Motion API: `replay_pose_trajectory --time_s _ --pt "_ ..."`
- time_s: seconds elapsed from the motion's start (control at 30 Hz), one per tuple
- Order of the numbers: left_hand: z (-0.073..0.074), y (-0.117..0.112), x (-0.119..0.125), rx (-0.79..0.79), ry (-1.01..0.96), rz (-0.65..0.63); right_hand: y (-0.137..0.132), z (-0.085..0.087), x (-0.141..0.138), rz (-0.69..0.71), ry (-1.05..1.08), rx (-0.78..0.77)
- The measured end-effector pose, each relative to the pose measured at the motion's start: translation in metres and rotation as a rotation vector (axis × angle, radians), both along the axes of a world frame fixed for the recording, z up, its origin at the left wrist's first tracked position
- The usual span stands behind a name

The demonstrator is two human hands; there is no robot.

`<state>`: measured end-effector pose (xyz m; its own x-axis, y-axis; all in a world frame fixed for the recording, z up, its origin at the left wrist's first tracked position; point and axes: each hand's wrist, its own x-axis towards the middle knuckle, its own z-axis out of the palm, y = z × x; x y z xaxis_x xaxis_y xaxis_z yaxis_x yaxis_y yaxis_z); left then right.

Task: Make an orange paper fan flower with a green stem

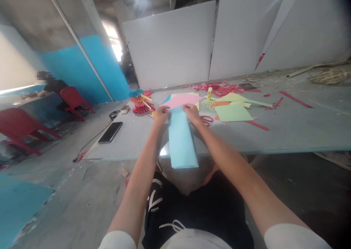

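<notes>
A folded sheet of light blue paper (181, 139) lies lengthwise before me, its near end sticking out past the table's front edge. My left hand (161, 115) grips its far left corner, fingers closed. At the far right corner, my right hand (192, 113) pinches the same paper. Just beyond both hands is a pink sheet (185, 100), with yellow and blue sheets partly under it. Red-handled scissors (207, 121) lie right beside my right hand; their blades are hidden.
On the table (233, 139) are a phone (110, 132) at left, a colourful paper-fringe bundle (139, 101), a glue stick (210, 94), a green sheet (233, 112) and red paper strips (296, 99). A person (52, 86) sits far left near red chairs (75, 101).
</notes>
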<state>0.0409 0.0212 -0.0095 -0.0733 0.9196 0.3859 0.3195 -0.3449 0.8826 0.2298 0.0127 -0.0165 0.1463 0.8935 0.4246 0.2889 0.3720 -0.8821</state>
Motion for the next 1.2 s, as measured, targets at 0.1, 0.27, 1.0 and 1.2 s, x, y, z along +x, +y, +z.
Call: replay_pose_trajectory --time_s 0.1,0.27,1.0,1.2 --pt "0.000 -0.002 0.003 0.068 0.290 -0.103 -0.005 0.001 -0.004 0.039 -0.123 0.018" --pt "0.000 -0.003 0.005 0.067 0.422 -0.149 -0.008 0.000 -0.010 0.118 -0.261 0.054" --pt "-0.005 0.008 -0.005 0.018 0.317 0.035 -0.013 0.008 -0.014 0.184 -0.432 -0.158" --pt "-0.008 0.013 -0.011 -0.016 0.243 0.070 -0.018 0.010 -0.012 0.215 -0.431 -0.208"
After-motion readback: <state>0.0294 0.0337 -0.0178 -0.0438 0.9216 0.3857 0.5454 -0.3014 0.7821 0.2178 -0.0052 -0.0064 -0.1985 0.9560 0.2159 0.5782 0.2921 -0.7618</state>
